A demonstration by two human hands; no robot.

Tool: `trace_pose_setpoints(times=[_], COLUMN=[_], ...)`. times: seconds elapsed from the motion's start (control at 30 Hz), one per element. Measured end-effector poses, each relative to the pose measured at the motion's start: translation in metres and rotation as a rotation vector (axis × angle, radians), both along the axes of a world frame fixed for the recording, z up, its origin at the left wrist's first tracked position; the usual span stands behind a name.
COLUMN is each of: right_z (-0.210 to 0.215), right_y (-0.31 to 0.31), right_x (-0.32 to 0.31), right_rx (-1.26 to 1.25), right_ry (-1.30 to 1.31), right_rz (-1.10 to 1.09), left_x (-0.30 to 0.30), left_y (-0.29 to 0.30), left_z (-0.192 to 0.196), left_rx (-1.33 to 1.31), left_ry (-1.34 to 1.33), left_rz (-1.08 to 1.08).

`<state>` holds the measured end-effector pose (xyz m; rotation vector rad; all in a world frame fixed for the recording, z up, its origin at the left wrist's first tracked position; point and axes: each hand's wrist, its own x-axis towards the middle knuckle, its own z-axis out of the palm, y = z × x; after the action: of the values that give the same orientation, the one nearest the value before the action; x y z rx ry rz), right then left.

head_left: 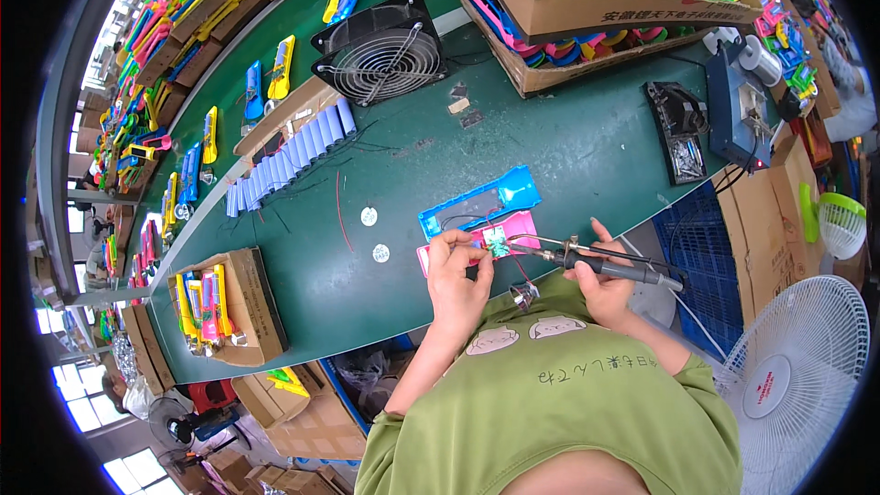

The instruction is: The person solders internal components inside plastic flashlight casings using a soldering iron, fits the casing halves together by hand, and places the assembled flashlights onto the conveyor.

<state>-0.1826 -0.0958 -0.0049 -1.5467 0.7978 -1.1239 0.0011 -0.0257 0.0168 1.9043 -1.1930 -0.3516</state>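
My right hand (pixel 600 289) grips a soldering iron (pixel 614 269) with a dark handle, its metal tip reaching left to a small green circuit board (pixel 496 240). At the board's left edge, the fingers of my left hand (pixel 456 280) are pinched together; what is between them is too small to make out. The board lies over a pink plastic housing (pixel 522 224), partly hidden by my left hand. Just beyond it rests a blue plastic housing (pixel 486 200) with dark wires in it. A small shiny round part (pixel 524 296) hangs near the table edge by a red wire.
Blue-wrapped cylindrical cells (pixel 293 156) with wires lie in a row at the left. A black fan (pixel 390 53) stands behind. Cartons of coloured housings (pixel 623 14) are stacked far right, near a blue soldering station (pixel 736 110). A box (pixel 266 307) sits front left; a white fan (pixel 797 376) stands right.
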Motion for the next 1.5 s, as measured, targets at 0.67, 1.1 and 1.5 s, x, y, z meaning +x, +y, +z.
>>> trace_pose_setpoints(times=[0.67, 1.1, 1.5], right_z=[-0.004, -0.003, -0.002], right_y=[0.003, -0.004, -0.003], right_x=[0.005, 0.000, 0.006], right_rx=[0.200, 0.200, 0.248], right_ry=[-0.037, -0.068, -0.127], right_rz=[-0.007, -0.081, -0.086], left_x=[0.000, 0.002, -0.006], left_y=[-0.001, -0.002, 0.084], left_z=[-0.001, 0.006, -0.005], left_rx=[0.028, 0.068, -0.202], left_ry=[-0.035, -0.106, 1.545], left_rz=[-0.015, -0.058, 0.537])
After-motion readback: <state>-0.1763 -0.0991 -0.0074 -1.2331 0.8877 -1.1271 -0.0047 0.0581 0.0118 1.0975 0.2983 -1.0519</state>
